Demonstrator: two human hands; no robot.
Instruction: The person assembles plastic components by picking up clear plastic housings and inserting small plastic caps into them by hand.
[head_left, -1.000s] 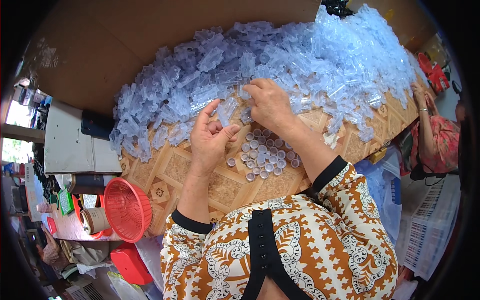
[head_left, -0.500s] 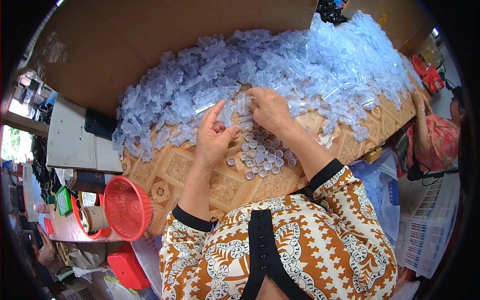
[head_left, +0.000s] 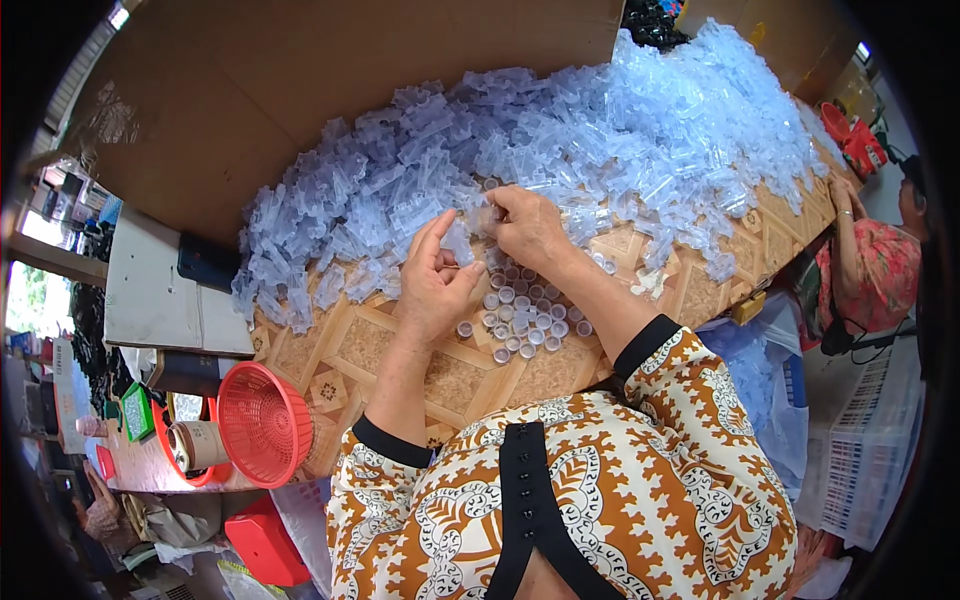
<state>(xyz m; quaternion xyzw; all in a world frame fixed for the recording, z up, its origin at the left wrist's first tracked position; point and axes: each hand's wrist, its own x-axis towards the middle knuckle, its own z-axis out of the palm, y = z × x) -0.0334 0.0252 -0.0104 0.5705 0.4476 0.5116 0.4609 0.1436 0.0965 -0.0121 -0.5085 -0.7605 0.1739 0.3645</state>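
The left hand is partly open, its index finger raised, the thumb and curled fingers closed lightly on a flat, clear plastic piece, angled up, perhaps to leave its end free. Just beside it, the right hand has its fingertips drawn together; clear plastic blurs there, so I cannot tell what they grip. Small, round, whitish plastic caps lie loosely between the hands and the near edge of the brown, parquet-patterned surface, probably for easy reach. Beyond the hands, a bluish heap of clear plastic pieces spreads toward the far edge, where a brown cardboard wall likely stops spills. A round, red plastic basket stands by the near left corner; a co-worker's hand rests near the right edge.
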